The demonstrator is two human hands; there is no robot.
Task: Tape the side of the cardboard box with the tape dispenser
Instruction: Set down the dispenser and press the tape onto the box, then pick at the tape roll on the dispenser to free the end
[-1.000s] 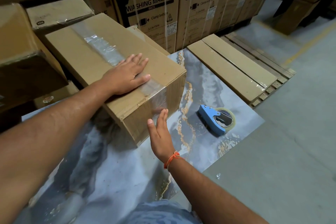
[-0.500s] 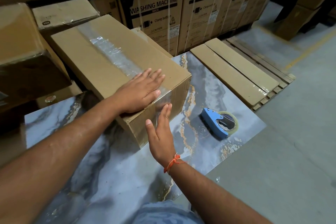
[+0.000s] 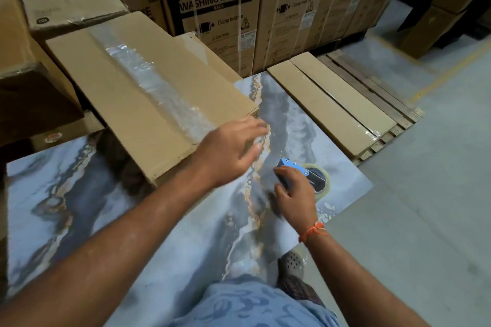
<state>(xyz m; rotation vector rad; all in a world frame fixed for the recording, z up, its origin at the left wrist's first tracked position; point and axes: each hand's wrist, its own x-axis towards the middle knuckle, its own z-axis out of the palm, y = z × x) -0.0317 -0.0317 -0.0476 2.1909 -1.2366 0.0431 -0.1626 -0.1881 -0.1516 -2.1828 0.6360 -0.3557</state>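
The long cardboard box (image 3: 138,103) lies on a marble-patterned slab (image 3: 119,220), with a strip of clear tape (image 3: 148,79) running along its top and down over the near end. My left hand (image 3: 231,148) hovers flat at the box's near right corner, fingers apart, blurred and holding nothing. To the right of the box, the blue tape dispenser (image 3: 316,180) with its tape roll rests on the slab. My right hand (image 3: 295,196) is closed over the dispenser's near end, thumb on the blue body.
Tall washing machine cartons (image 3: 220,8) stand behind the box. More brown boxes (image 3: 26,87) crowd the left side. Flat cartons on a wooden pallet (image 3: 332,103) lie to the right of the slab. Grey concrete floor (image 3: 425,207) lies on the right.
My right hand left the box's taped end and moved right onto the tape dispenser. My left hand slid off the box top to its near right corner.
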